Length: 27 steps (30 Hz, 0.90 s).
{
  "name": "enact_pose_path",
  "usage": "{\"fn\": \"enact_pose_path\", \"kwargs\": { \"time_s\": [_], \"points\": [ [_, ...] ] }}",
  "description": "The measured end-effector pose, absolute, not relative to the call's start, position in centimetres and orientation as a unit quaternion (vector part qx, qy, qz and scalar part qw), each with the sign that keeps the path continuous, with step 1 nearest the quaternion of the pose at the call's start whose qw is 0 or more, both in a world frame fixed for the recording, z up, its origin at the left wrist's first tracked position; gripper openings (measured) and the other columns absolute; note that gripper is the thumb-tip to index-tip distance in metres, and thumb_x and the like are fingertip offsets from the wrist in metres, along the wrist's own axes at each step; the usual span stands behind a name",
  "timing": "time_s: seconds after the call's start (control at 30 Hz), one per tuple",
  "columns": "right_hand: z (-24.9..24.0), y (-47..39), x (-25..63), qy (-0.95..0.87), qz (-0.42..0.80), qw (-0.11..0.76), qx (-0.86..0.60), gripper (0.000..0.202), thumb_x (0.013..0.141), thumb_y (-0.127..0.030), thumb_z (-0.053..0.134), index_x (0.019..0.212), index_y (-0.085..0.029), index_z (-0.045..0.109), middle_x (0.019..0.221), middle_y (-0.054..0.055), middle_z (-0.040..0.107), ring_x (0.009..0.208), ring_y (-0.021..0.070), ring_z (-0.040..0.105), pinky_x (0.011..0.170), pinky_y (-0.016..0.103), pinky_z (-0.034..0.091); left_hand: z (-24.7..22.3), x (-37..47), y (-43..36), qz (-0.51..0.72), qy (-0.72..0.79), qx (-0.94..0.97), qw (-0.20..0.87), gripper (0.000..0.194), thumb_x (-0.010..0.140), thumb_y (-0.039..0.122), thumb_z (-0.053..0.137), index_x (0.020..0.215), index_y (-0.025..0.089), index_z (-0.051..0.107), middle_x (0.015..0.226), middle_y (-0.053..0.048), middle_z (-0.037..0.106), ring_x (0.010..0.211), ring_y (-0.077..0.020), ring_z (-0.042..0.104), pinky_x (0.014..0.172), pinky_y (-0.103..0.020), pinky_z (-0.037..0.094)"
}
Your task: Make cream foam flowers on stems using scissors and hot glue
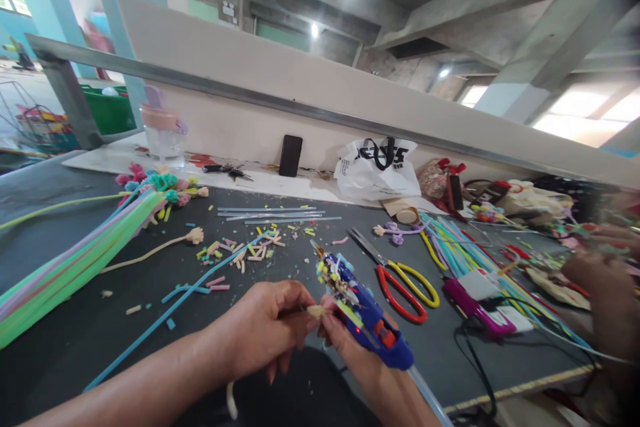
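Note:
My left hand (267, 327) is closed, its thumb and fingers pinching a small beige fuzzy piece (316, 311). From the other side my right hand (353, 347) meets it, fingertips closed on the same piece. A blue glue gun (373, 320) lies along my right hand, nozzle toward the far left, red light lit. Dried glue and colourful scraps cling to its front. A clear glue stick (430, 397) runs from its rear across my right wrist. What supports the gun is hidden. A pale stem end (231, 400) hangs below my left hand.
Scissors (395, 273) lie right of the glue gun. Cut pipe-cleaner bits (255, 250) and clear glue sticks (280, 215) are ahead. Pipe-cleaner bundles (95, 247) flank me. A phone (291, 155), bottle (163, 133) and white bag (377, 173) stand behind. A co-worker's hand (600, 273) is at far right.

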State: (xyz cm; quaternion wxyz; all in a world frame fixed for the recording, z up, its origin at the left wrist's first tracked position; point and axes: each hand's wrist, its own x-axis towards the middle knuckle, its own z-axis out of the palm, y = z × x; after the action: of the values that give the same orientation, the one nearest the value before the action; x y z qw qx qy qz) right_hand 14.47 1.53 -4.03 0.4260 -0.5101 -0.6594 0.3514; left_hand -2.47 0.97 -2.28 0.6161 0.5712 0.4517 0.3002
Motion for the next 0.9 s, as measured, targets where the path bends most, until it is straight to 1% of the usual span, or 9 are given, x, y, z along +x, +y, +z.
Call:
{"fn": "enact_pose_path", "kwargs": {
  "time_s": [0.23, 0.33, 0.4, 0.43, 0.47, 0.53, 0.6, 0.7, 0.9],
  "points": [
    [-4.6, 1.3, 14.1, -0.658, 0.357, 0.438, -0.498, 0.02, 0.076, -0.039, 0.06, 0.073, -0.019, 0.06, 0.069, 0.004, 0.063, 0.057, 0.0172, 0.058, 0.054, 0.028, 0.05, -3.0, -2.5, 1.1, 0.293, 0.473, 0.587, 0.589, 0.018, 0.078, 0.032, 0.046, 0.069, 0.017, 0.052, 0.051, 0.005, 0.049, 0.032, -0.0059, 0.044, 0.03, -0.015, 0.037],
    [-4.7, 1.4, 14.1, -0.658, 0.355, 0.441, -0.497, 0.02, 0.075, -0.039, 0.061, 0.072, -0.019, 0.061, 0.07, 0.004, 0.063, 0.055, 0.0163, 0.057, 0.052, 0.027, 0.049, -3.0, -2.4, 1.0, 0.286, 0.483, 0.578, 0.592, 0.019, 0.078, 0.03, 0.046, 0.065, 0.017, 0.05, 0.045, 0.006, 0.046, 0.032, -0.0062, 0.043, 0.03, -0.015, 0.037],
    [-4.5, 1.6, 14.3, -0.655, 0.356, 0.447, -0.494, 0.02, 0.074, -0.039, 0.062, 0.073, -0.019, 0.062, 0.07, 0.004, 0.064, 0.054, 0.0158, 0.057, 0.051, 0.026, 0.049, -2.8, -2.5, 1.1, 0.293, 0.473, 0.556, 0.617, 0.012, 0.076, 0.028, 0.05, 0.075, 0.017, 0.052, 0.048, 0.007, 0.048, 0.033, -0.0063, 0.044, 0.03, -0.015, 0.039],
    [-4.4, 1.7, 14.5, -0.658, 0.359, 0.443, -0.491, 0.021, 0.074, -0.04, 0.062, 0.073, -0.019, 0.063, 0.069, 0.004, 0.064, 0.054, 0.0156, 0.057, 0.05, 0.026, 0.049, -2.6, -2.5, 1.1, 0.3, 0.463, 0.542, 0.634, 0.014, 0.074, 0.027, 0.053, 0.085, 0.018, 0.051, 0.051, 0.007, 0.05, 0.033, -0.0065, 0.046, 0.031, -0.016, 0.04],
    [-4.2, 1.8, 14.7, -0.664, 0.362, 0.433, -0.49, 0.021, 0.074, -0.04, 0.062, 0.074, -0.019, 0.063, 0.069, 0.004, 0.064, 0.054, 0.0157, 0.057, 0.051, 0.026, 0.049, -2.5, -2.6, 1.2, 0.303, 0.45, 0.529, 0.653, 0.024, 0.073, 0.028, 0.056, 0.094, 0.019, 0.049, 0.056, 0.007, 0.053, 0.034, -0.0069, 0.048, 0.031, -0.017, 0.042],
    [-3.8, 2.0, 15.1, -0.674, 0.372, 0.405, -0.493, 0.022, 0.075, -0.04, 0.062, 0.078, -0.019, 0.065, 0.069, 0.004, 0.065, 0.055, 0.0163, 0.059, 0.051, 0.026, 0.05, -2.4, -2.9, 1.3, 0.301, 0.423, 0.512, 0.684, 0.033, 0.074, 0.032, 0.057, 0.101, 0.02, 0.043, 0.059, 0.007, 0.055, 0.034, -0.0081, 0.051, 0.031, -0.018, 0.043],
    [-3.5, 2.1, 15.3, -0.674, 0.377, 0.392, -0.499, 0.025, 0.076, -0.042, 0.061, 0.084, -0.019, 0.066, 0.071, 0.005, 0.066, 0.056, 0.0172, 0.06, 0.052, 0.027, 0.051, -2.4, -3.1, 1.5, 0.283, 0.409, 0.51, 0.701, 0.026, 0.077, 0.04, 0.053, 0.089, 0.019, 0.045, 0.055, 0.006, 0.055, 0.032, -0.008, 0.049, 0.028, -0.017, 0.041],
    [-3.1, 2.1, 15.5, -0.669, 0.372, 0.395, -0.508, 0.03, 0.076, -0.044, 0.06, 0.092, -0.02, 0.067, 0.074, 0.005, 0.068, 0.056, 0.0178, 0.062, 0.053, 0.028, 0.053, -2.4, -3.2, 1.6, 0.268, 0.406, 0.505, 0.713, 0.027, 0.078, 0.044, 0.051, 0.074, 0.018, 0.046, 0.047, 0.006, 0.053, 0.028, -0.0062, 0.045, 0.025, -0.014, 0.036],
    [-2.6, 2.0, 16.1, -0.655, 0.357, 0.44, -0.5, 0.026, 0.075, -0.047, 0.061, 0.08, -0.023, 0.069, 0.076, 0.005, 0.071, 0.065, 0.0204, 0.066, 0.059, 0.03, 0.055, -2.4, -3.5, 1.9, 0.32, 0.395, 0.458, 0.729, 0.026, 0.075, 0.041, 0.057, 0.072, 0.018, 0.047, 0.049, 0.004, 0.057, 0.03, -0.0065, 0.047, 0.028, -0.014, 0.039]
  ]
}}
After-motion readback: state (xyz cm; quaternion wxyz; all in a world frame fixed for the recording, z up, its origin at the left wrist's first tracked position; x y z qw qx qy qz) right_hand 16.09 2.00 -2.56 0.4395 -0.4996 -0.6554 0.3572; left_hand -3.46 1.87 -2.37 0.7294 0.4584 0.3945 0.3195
